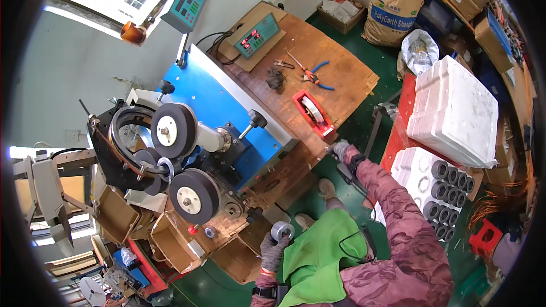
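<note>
My left hand (272,254), in a grey glove, is closed around a silver-grey ring (282,231) with a round hole, held in front of the table's near edge. My right hand (340,150), also gloved, is at the table's right front edge, just below a red tape dispenser (314,115) with a white roll. Its fingers are too small and partly hidden to read. Left of me stands a blue-topped winding machine (207,94) with dark rollers (194,196). Another pale ring (165,169) sits between the rollers, inside a large open hoop (122,128).
Pliers (316,75) and a screwdriver (304,68) lie on the wooden table (347,74) near a control box (257,35). At right, dark rings (449,196) stand in white foam beside a foam box (455,113). Cardboard boxes (242,258) stand below the machine.
</note>
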Tool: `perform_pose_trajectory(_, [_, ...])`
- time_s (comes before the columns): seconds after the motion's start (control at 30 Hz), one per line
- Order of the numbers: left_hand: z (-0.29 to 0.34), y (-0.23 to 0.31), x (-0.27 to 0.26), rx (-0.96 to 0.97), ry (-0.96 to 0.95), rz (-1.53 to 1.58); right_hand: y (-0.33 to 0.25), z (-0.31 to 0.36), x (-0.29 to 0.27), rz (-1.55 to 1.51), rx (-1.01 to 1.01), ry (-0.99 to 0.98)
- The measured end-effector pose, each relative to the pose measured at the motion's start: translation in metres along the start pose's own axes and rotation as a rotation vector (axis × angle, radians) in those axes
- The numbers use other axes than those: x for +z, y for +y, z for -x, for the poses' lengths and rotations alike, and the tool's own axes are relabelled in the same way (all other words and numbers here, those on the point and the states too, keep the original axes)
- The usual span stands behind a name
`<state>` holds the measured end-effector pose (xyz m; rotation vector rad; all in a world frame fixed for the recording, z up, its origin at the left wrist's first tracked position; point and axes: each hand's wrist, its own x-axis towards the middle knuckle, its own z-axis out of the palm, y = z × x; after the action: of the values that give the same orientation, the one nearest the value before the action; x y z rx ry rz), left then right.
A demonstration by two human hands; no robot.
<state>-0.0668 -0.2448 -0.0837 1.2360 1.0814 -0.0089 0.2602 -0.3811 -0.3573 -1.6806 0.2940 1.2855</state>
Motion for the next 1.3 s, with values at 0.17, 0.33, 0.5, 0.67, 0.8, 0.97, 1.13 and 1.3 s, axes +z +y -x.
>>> perform_pose_trajectory(0.17, [-0.008,0.008,-0.002,0.030,0.013,-0.373,0.002,0.077,0.031,0.201,-0.235,0.050])
perform_pose_trajectory(0.33, [-0.009,0.009,0.001,0.387,-0.046,-0.328,-0.057,0.195,0.075,0.297,-0.449,-0.836])
perform_pose_trajectory(0.5, [0.005,0.021,0.007,0.610,-0.051,-0.573,-0.091,0.266,0.122,0.724,-0.685,-0.842])
perform_pose_trajectory(0.67, [0.029,-0.004,-0.015,0.439,-0.160,-0.141,-0.106,0.290,0.140,1.249,-0.641,-0.686])
perform_pose_trajectory(0.8, [0.051,0.008,-0.029,0.289,-0.151,0.169,-0.078,0.254,0.135,0.980,-0.908,-0.795])
perform_pose_trajectory(0.97, [0.063,0.006,-0.062,0.201,-0.118,0.338,-0.093,0.306,0.200,0.572,-1.057,-0.978])
perform_pose_trajectory(1.13, [0.069,0.002,-0.105,0.212,-0.107,0.387,-0.065,0.308,0.264,0.843,-1.169,-0.870])
perform_pose_trajectory(1.3, [0.052,-0.032,-0.202,0.228,-0.054,0.573,-0.028,0.288,0.287,0.699,-0.727,-0.828])
